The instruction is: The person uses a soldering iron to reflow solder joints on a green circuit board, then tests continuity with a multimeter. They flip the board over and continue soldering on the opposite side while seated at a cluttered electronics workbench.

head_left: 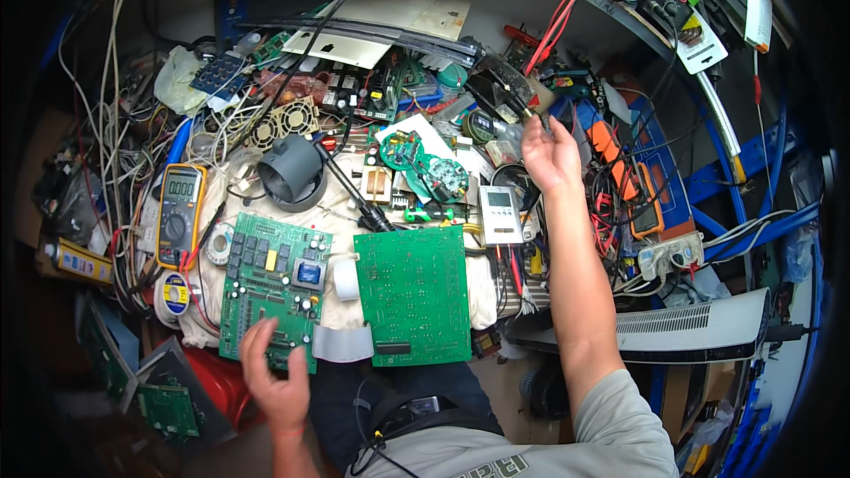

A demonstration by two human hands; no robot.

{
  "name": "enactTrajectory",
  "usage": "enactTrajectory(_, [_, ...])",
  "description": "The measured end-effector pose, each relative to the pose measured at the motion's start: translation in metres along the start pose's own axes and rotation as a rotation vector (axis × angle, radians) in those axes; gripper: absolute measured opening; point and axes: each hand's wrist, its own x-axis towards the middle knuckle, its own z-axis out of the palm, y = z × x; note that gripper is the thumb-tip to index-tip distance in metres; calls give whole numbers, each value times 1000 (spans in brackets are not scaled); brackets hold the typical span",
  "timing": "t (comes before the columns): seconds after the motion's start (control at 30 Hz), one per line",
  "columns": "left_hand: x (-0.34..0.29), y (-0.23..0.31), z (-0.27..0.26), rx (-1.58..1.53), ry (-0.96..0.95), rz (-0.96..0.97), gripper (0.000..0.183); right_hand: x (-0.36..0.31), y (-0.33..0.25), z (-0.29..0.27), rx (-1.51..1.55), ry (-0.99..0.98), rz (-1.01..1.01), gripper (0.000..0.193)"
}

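Observation:
My left hand (279, 381) is open, thumb and fingers apart, at the lower edge of a green circuit board (252, 252) crowded with relays, chips and a blue transformer. A grey ribbon cable (343, 344) joins this board to a second green board (414, 292), which shows mostly its solder side. My right hand (551, 158) is stretched to the far right, palm up and fingers loosely apart. Just beyond its fingertips is the metal tip of a black-handled tool (529, 112); I see no grip on it. A handheld tester with a small screen (501, 214) lies below that hand.
A yellow multimeter (181, 217), a solder spool (174, 294) and a grey pipe fitting (290, 173) lie at the left. Round green boards (423, 166) sit mid-bench. Tangled cables and parts fill the back. At the right are a power strip (670, 254) and an orange meter (647, 202).

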Motion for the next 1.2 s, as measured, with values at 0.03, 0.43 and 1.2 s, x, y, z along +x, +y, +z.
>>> enactTrajectory(0.03, [-9, -5, -8, -71, 34, -66, 52, 18, -7, -1, 103, 29, 16, 28])
enactTrajectory(0.43, [-85, -36, -74, 105, 256, -394, 39, 257, -188, -147, 637, 271, 81, 27])
enactTrajectory(1.2, [-8, -190, -14, -62, 523, -575, 25, -128, -15, 18, -542, -466, -235, 28])
